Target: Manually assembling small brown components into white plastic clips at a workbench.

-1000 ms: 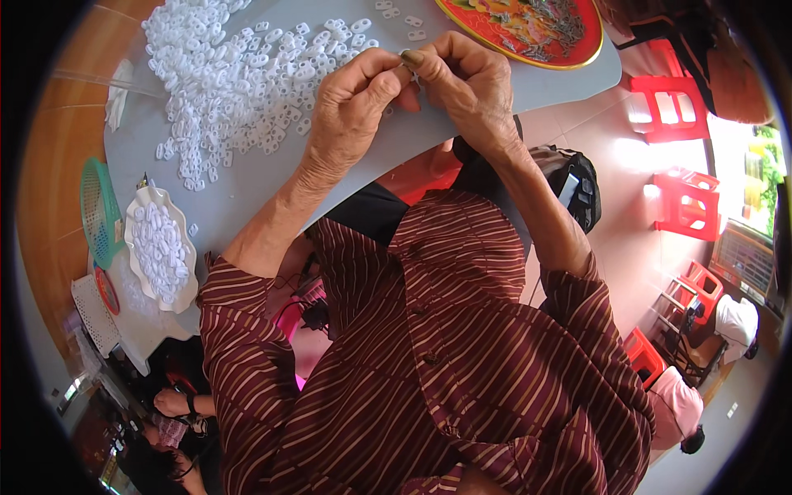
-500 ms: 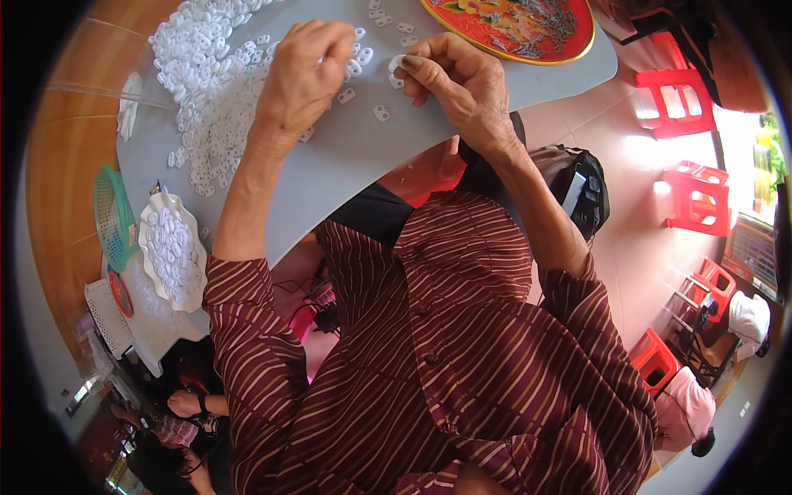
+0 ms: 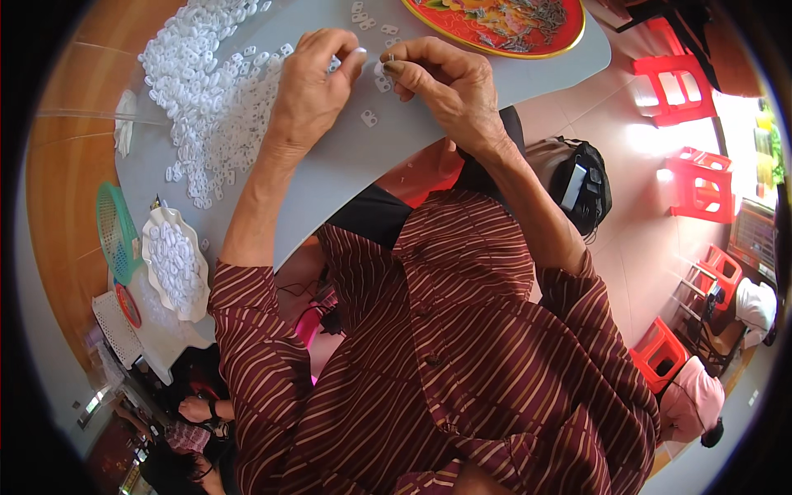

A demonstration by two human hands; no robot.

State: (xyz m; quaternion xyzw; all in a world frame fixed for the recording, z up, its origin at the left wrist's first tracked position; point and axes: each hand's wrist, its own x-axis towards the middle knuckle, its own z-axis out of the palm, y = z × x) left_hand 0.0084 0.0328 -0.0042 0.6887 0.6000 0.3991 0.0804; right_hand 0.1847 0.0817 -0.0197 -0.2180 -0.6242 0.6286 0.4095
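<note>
Over the grey table [image 3: 330, 165], my left hand [image 3: 309, 99] is closed with thumb and forefinger together; a whitish spot shows at the thumb tip, but what it holds is too small to make out. To its right, my right hand [image 3: 454, 87] pinches a small white plastic piece [image 3: 379, 69] between thumb and fingers. A thin glint of metal shows at those fingertips. The hands are close but apart. Loose white two-holed pieces [image 3: 369, 118] lie on the table under and beyond them. A big heap of white pieces [image 3: 186, 62] spreads left of my left hand.
A red flowered tray [image 3: 429, 10] with small metal parts stands at the far right of the table. Farther left are a scalloped dish [image 3: 198, 307] of white pieces and a green basket [image 3: 115, 235]. Red stools [image 3: 676, 87] and a black bag [image 3: 592, 194] stand right; other people sit nearby.
My left hand has moved right and turned, coming nearer to my right hand. My right hand has shifted slightly left, still pinching the white piece. The whole view has shifted a little.
</note>
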